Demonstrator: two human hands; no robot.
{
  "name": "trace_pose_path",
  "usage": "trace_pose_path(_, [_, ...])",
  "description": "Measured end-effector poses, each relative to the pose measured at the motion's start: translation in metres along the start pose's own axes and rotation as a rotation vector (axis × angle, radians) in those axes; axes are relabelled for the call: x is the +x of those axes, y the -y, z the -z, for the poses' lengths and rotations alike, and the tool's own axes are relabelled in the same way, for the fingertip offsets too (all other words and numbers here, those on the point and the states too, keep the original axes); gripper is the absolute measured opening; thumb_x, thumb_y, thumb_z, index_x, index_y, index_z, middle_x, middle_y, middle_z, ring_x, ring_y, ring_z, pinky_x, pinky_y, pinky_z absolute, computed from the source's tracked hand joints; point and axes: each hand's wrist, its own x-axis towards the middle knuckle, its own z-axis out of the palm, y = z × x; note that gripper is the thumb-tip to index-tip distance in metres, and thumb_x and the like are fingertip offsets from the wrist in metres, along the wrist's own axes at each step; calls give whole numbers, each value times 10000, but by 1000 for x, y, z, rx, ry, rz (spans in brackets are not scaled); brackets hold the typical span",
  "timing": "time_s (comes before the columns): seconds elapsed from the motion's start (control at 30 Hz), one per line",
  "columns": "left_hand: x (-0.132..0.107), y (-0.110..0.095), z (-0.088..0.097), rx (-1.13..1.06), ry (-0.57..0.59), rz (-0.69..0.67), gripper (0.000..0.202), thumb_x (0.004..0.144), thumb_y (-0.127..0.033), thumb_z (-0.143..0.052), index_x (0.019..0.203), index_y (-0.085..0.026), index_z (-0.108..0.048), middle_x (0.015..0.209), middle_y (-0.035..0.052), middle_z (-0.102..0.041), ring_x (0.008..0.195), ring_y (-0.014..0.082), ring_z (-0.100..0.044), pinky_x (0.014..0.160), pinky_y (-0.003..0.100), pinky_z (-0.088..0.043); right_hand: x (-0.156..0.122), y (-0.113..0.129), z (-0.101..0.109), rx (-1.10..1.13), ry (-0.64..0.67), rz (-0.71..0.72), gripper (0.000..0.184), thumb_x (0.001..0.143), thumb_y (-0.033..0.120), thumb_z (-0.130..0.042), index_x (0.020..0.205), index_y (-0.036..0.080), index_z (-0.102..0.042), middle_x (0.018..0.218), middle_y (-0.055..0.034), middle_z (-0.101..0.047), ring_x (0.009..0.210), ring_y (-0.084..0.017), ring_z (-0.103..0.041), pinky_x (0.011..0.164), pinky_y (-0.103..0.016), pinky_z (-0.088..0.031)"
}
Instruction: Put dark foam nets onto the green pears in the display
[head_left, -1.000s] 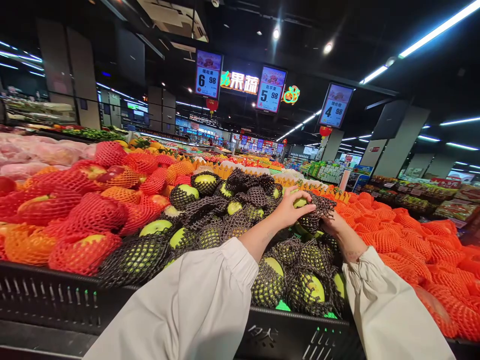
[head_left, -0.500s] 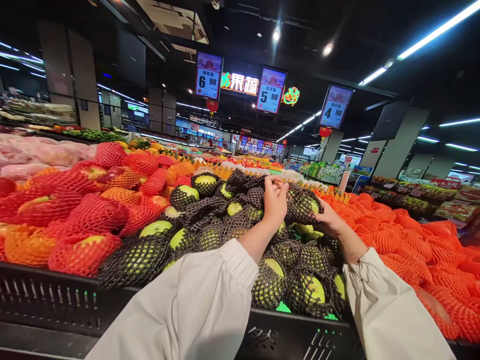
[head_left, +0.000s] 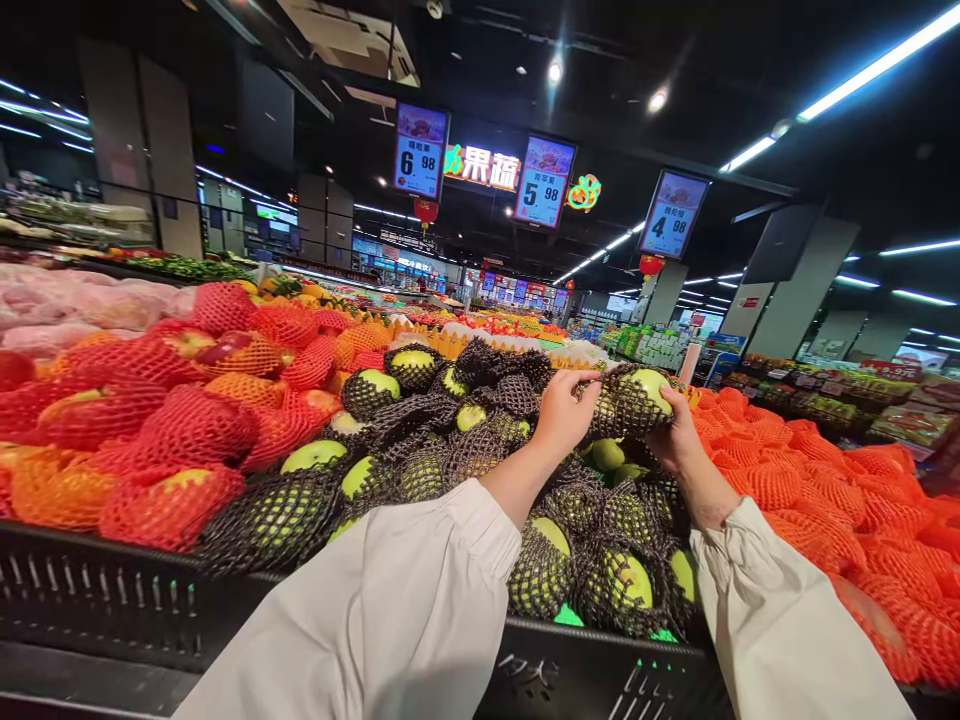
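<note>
A green apple [head_left: 651, 386] is held up over the pile, partly covered by a black foam net [head_left: 616, 402]. My right hand [head_left: 681, 432] grips the apple from its right side, thumb on the bare green skin. On the other side, my left hand [head_left: 568, 408] has its fingers pinched together at the left end of the net; the exact hold is partly hidden. Below both hands lie several more green apples [head_left: 630, 580] in black nets, inside a black crate [head_left: 600, 650]. Uncovered green fruit [head_left: 606, 455] shows just under the held apple.
Red and orange netted apples [head_left: 187, 430] are heaped to the left. Fruit in orange-red nets [head_left: 810, 480] fills the right side. A row of yellow picket edging [head_left: 442, 343] runs behind the green apples. Price screens [head_left: 545, 182] hang overhead.
The apple has turned and come slightly right and up, baring more green skin. My left hand has shifted right and a little down; my right hand has risen and moved slightly right.
</note>
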Motion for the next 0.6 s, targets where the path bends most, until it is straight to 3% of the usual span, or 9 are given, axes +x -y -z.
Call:
trace_pose_path(0.03, [-1,-2,-1,-17,23,-11,256,855,-237,-671,1101,-171,-694,1124,98,-639,1054,217,-616,990,366,-478,-1,2,-2,0,-7,-1,441,664,577,-673,974,267,-627,904,-24,-743,1001,-325,-692,797,-445,-602])
trace_pose_path(0.13, [-5,-5,-2,-51,93,-51,724,670,-329,-863,1315,-161,-580,1289,134,-520,1244,261,-532,1115,394,-396,-7,6,-8,-28,38,-8,438,708,581,-622,1015,268,-627,961,-31,-750,1036,-326,-686,832,-458,-590])
trace_pose_path(0.2, [-5,-7,-1,-63,129,-63,842,647,-341,-880,1388,-170,-518,1328,134,-469,1269,266,-510,1135,400,-378,-10,7,-13,-38,68,-21,448,708,583,-614,1024,266,-624,996,-36,-750,1051,-332,-682,844,-466,-583])
trace_pose_path(0.43, [-3,-6,-1,-66,131,-3,575,876,-368,-655,1411,-213,-512,1307,113,-485,1073,219,-579,831,312,-535,-13,6,-13,-92,99,-27,462,637,593,-628,945,249,-631,960,-62,-755,1061,-366,-675,848,-493,-573])
trace_pose_path(0.5, [-4,-5,-2,-46,170,-9,556,907,-366,-600,1423,-186,-498,1322,125,-475,1139,233,-557,865,319,-533,-14,4,-10,-116,121,-50,477,625,608,-629,931,243,-644,917,-69,-756,1041,-373,-680,844,-503,-569])
trace_pose_path(0.6, [-6,-6,-3,14,275,-39,511,957,-374,-502,1421,-159,-499,1350,136,-454,1315,243,-459,1107,366,-411,-14,1,-6,-282,193,16,549,668,693,-550,958,241,-659,885,-81,-751,1007,-373,-690,840,-522,-562])
